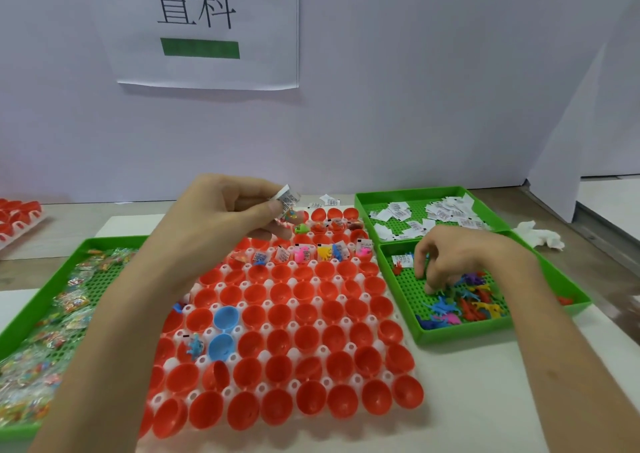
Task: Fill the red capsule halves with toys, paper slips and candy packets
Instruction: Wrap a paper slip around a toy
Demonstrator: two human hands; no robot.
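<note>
Bright, even light; soft shadows, wide-angle bending, slight blur.

Wall sign [207, 30]; perhaps crumpled tissue [540, 238]

A small packing workstation (factory-style): posted sign [207, 30] on a white partition [433, 106], green sorting trays [408, 191], racked red capsule halves [304, 335].

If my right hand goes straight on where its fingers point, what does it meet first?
Probably the plastic toys heaped in the green tray; the right hand looks nearly on them, though depth is unclear.
</note>
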